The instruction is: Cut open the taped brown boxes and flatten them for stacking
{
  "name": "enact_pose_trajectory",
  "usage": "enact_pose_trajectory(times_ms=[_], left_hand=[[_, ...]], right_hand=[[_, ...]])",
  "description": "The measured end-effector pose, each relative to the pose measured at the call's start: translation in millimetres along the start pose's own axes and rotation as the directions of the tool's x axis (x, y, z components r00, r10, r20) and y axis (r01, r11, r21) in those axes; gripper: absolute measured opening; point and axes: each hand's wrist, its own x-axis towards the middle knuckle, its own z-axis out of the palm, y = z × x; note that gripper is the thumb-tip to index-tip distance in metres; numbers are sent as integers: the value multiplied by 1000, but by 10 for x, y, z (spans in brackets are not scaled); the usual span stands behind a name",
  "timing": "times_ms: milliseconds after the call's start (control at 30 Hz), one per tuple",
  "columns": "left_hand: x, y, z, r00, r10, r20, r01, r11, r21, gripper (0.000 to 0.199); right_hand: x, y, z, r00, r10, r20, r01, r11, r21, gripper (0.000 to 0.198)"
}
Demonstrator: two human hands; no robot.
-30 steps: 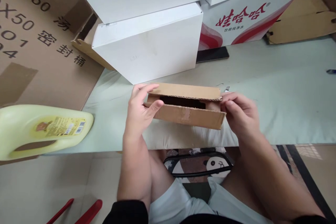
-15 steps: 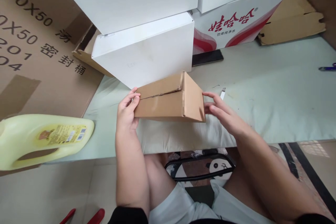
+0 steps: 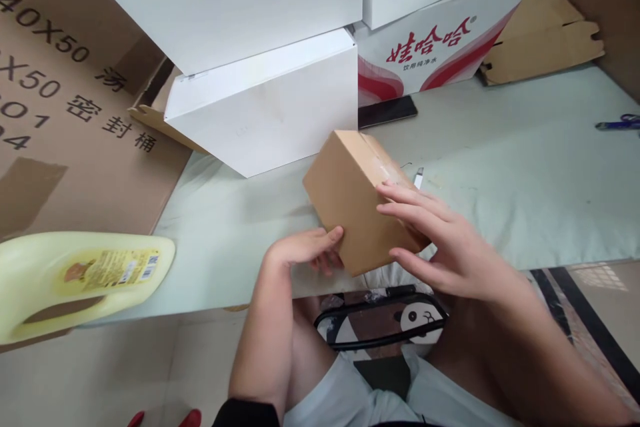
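A small brown cardboard box (image 3: 350, 200) is tilted above the near edge of the covered table, with a broad plain face towards me and a strip of clear tape on its upper right side. My left hand (image 3: 307, 248) grips its lower left edge, thumb on the face and fingers curled underneath, partly hidden. At the right end, my right hand (image 3: 435, 240) has its fingers spread across the box, seemingly resting on it without a grip. Just beyond those fingers lies a small white-handled blade (image 3: 419, 177).
White boxes (image 3: 280, 107) and a red-and-white printed carton (image 3: 430, 47) stack up behind, a black phone-like slab (image 3: 387, 111) at their foot. Left stand a yellow jug (image 3: 165, 260) and a large brown carton (image 3: 65, 113). Blue-handled scissors (image 3: 617, 125) lie far right.
The box has turned, so a broad face now points at me. My left hand has shifted right and down to its lower edge; my right hand's fingers have spread over its right end.
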Motion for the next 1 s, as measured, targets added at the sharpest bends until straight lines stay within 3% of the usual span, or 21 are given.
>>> enact_pose_trajectory(times_ms=[67, 100, 133, 167, 200, 233, 300, 367, 400, 433, 467, 533, 600, 633, 667, 700, 767, 800, 867, 933, 1000], left_hand=[[-60, 50, -51, 999, 22, -24, -20, 997, 73, 93], [-93, 68, -84, 992, 60, -113, -49, 995, 92, 83], [-126, 80, -116, 960, 114, -257, -93, 991, 91, 72], [-154, 86, -143, 887, 173, -429, -153, 985, 82, 61], [-176, 86, -164, 767, 226, -601, -228, 971, 74, 51], [-190, 83, -175, 612, 263, -746, -316, 946, 74, 42], [-195, 70, -167, 304, 317, -898, -505, 853, 131, 28], [-179, 67, -123, 95, 412, -906, -633, 727, 265, 27], [-168, 73, -93, 37, 483, -875, -657, 671, 343, 31], [-159, 83, -61, 17, 566, -825, -656, 629, 418, 37], [-151, 97, -30, 30, 648, -761, -632, 603, 488, 40], [-139, 125, 17, 121, 756, -643, -557, 588, 586, 42], [-133, 137, 32, 202, 787, -583, -505, 593, 627, 43], [-132, 135, 28, 215, 787, -579, -496, 598, 630, 43], [-133, 126, 17, 212, 782, -586, -495, 603, 626, 42], [-138, 115, 3, 206, 775, -597, -495, 609, 620, 41], [-153, 90, -25, 203, 757, -621, -481, 629, 611, 36], [-161, 80, -35, 210, 744, -634, -469, 646, 602, 33], [-175, 71, -39, 239, 713, -659, -448, 683, 576, 30], [-178, 70, -27, 272, 682, -679, -444, 715, 540, 32], [-175, 67, -9, 330, 651, -683, -446, 745, 495, 40]], right_hand=[[1, -12, 1, 1000, -15, 10, 15, 1000, -21, 38], [6, -19, 12, 1000, -22, 12, 22, 1000, -14, 35], [13, -27, 28, 999, -32, 1, 32, 999, -5, 31], [20, -35, 46, 999, -42, -21, 42, 999, -2, 28], [27, -44, 64, 998, -47, -52, 46, 999, -14, 24], [34, -54, 81, 995, -50, -85, 47, 998, -38, 22], [44, -84, 106, 992, -51, -116, 40, 995, -95, 17], [49, -134, 117, 997, -49, -56, 44, 994, -95, 16], [50, -165, 120, 998, -64, 5, 64, 996, -67, 18], [51, -195, 121, 993, -90, 70, 92, 995, -27, 20], [51, -218, 123, 985, -122, 121, 121, 993, 16, 22], [48, -219, 122, 975, -173, 137, 161, 982, 93, 21], [36, -122, 120, 995, -101, 9, 100, 990, 99, 15], [28, -32, 119, 995, 18, -103, -12, 998, 55, 14], [18, 80, 122, 962, 175, -211, -179, 984, 2, 15], [8, 206, 129, 883, 351, -311, -386, 920, -59, 17], [-12, 459, 161, 711, 640, -290, -698, 693, -182, 29], [-19, 566, 186, 651, 732, -200, -756, 604, -250, 42], [-29, 715, 250, 585, 811, 17, -752, 549, -365, 61], [-28, 777, 317, 572, 813, 108, -725, 563, -398, 60], [-15, 789, 369, 579, 809, 103, -729, 570, -380, 51]])
